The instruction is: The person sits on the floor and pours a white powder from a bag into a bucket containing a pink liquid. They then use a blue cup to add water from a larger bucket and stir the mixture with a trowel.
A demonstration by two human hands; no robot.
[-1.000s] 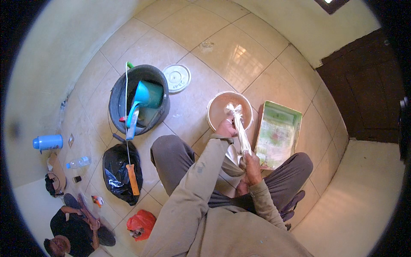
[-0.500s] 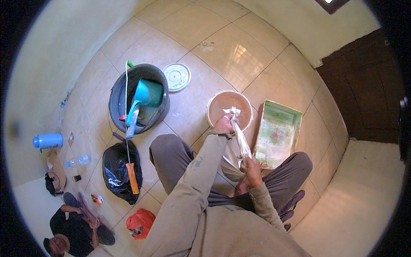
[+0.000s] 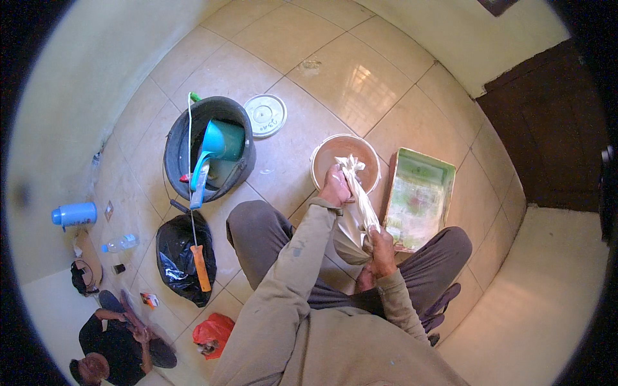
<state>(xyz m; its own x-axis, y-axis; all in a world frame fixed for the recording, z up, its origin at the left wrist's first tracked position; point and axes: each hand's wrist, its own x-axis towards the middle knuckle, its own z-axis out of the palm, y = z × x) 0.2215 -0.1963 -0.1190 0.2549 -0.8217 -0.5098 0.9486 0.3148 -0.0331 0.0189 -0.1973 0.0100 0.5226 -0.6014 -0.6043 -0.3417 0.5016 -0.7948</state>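
A filled whitish plastic bag (image 3: 351,231) hangs between my knees, its gathered top stretched toward a small round pail (image 3: 315,168). My left hand (image 3: 336,186) is closed on the bag's neck near the pail's near rim, and the loose crumpled end spreads over the pail's opening. Lower down, my right hand (image 3: 382,252) grips the bag's right side. To the right of the pail lies a rectangular paint tray (image 3: 421,193) stained green and white. What the bag contains cannot be seen.
A black bucket (image 3: 248,164) holding a turquoise dipper (image 3: 222,138) stands left, with an orange-handled roller (image 3: 200,267) across it. Near it are a white lid (image 3: 265,116), a black plastic bag (image 3: 174,257) and a red bag (image 3: 212,331). Another person (image 3: 116,347) sits at lower left.
The bag's gathered end has fanned out wider above the pail. My left hand has shifted slightly along the neck, and both hands still hold the bag.
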